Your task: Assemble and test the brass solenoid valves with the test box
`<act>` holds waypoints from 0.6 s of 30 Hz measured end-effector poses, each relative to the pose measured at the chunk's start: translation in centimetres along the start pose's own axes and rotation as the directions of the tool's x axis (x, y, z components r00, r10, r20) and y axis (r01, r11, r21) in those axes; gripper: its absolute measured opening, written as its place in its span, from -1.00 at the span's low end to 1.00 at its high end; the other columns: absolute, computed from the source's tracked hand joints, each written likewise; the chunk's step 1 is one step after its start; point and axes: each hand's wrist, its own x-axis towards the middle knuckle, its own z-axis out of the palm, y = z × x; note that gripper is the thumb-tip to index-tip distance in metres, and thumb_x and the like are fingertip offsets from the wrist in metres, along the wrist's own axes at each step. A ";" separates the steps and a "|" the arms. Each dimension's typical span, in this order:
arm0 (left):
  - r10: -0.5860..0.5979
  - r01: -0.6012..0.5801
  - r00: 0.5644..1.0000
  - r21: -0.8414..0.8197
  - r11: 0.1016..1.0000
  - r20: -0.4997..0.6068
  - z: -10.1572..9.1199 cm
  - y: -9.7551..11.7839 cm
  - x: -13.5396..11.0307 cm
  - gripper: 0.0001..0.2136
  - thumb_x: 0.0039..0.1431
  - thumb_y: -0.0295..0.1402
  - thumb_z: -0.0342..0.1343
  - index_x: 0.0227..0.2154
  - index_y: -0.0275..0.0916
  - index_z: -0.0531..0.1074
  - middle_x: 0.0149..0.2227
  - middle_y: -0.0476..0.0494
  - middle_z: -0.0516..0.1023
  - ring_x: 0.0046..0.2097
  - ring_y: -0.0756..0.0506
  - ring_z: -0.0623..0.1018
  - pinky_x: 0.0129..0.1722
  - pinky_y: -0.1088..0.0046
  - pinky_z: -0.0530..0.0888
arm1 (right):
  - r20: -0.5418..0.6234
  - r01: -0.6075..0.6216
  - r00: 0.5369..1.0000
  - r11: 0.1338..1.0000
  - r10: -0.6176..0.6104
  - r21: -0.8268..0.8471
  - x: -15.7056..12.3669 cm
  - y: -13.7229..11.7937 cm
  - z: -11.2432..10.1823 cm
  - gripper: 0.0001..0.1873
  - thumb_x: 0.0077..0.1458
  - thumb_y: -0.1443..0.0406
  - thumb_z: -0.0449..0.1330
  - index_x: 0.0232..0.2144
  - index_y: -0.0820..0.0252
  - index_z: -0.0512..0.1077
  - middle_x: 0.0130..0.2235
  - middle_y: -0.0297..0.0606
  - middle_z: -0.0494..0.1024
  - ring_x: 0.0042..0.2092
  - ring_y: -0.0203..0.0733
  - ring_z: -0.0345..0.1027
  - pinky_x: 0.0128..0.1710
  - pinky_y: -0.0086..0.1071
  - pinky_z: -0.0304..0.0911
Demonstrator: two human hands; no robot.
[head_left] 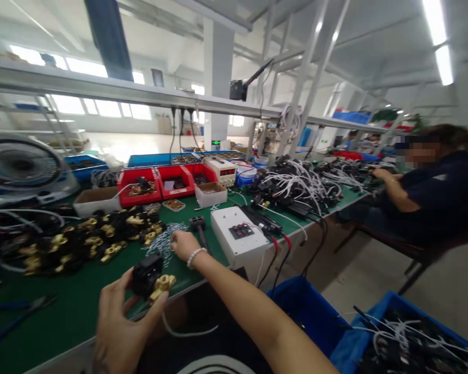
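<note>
L hand (117,322) grips one black-and-brass valve (150,278) just above the near edge of the green bench (62,311). R hand (183,244) sits fingers-down on the clips (158,243) just beyond it; can't tell if it's pinched one. Looks mid-batch to me: one valve in hand, can't see if a clip's fitted yet, and a big heap (81,241) of like valves lies to the left w/ done vs. undone impossible to sort, plus a crate (405,332) of wired parts at lower right.

My head camera looks forward and down my green tabletop (81,301), tilted rightward, close over it at lower left of the frame.
</note>
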 end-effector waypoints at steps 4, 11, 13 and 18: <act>-0.093 0.094 0.995 0.029 0.995 -0.041 -0.1 -0.5 1.0 -0.14 -0.23 0.15 0.26 0.08 -0.36 0.32 -0.06 -0.23 0.30 0.02 -0.31 0.43 -0.05 0.06 0.59 | 0.092 0.019 0.996 0.997 -0.012 -0.076 1.2 0.2 -0.3 -0.79 0.27 0.29 0.24 -0.09 0.29 0.45 -0.04 -0.14 0.49 0.02 -0.03 0.38 0.04 -0.07 0.32; 0.025 -0.025 0.999 0.021 0.999 -0.034 -0.4 -1.3 0.1 -0.26 -0.10 0.06 0.29 0.10 -0.25 0.32 -0.06 -0.19 0.29 0.00 -0.22 0.47 -0.14 0.26 0.63 | 0.202 -0.008 0.979 0.987 0.041 -0.160 1.4 -1.1 0.1 -0.82 0.24 0.27 0.27 -0.17 0.28 0.47 -0.06 -0.16 0.50 -0.01 -0.05 0.40 0.02 -0.09 0.34; 0.134 -0.132 0.991 0.051 0.990 -0.027 -0.5 -0.1 -0.4 -0.34 -0.03 0.00 0.28 0.11 -0.18 0.31 -0.05 -0.16 0.31 -0.01 -0.19 0.48 -0.13 0.29 0.63 | 0.187 -0.017 0.981 0.990 0.044 -0.141 1.5 -1.3 0.2 -0.86 0.25 0.29 0.27 -0.20 0.28 0.48 -0.10 -0.18 0.51 -0.04 -0.08 0.41 -0.01 -0.11 0.36; 0.387 -0.384 0.922 0.204 0.900 0.026 -1.5 4.0 -1.6 -0.34 0.06 -0.13 0.26 0.20 -0.11 0.20 -0.01 -0.17 0.31 0.00 -0.16 0.46 -0.11 0.31 0.61 | 0.006 -0.026 1.000 1.000 0.026 0.014 0.7 -1.3 -0.2 -0.94 0.26 0.37 0.21 -0.24 0.31 0.44 -0.22 -0.20 0.51 -0.13 -0.11 0.42 -0.07 -0.17 0.34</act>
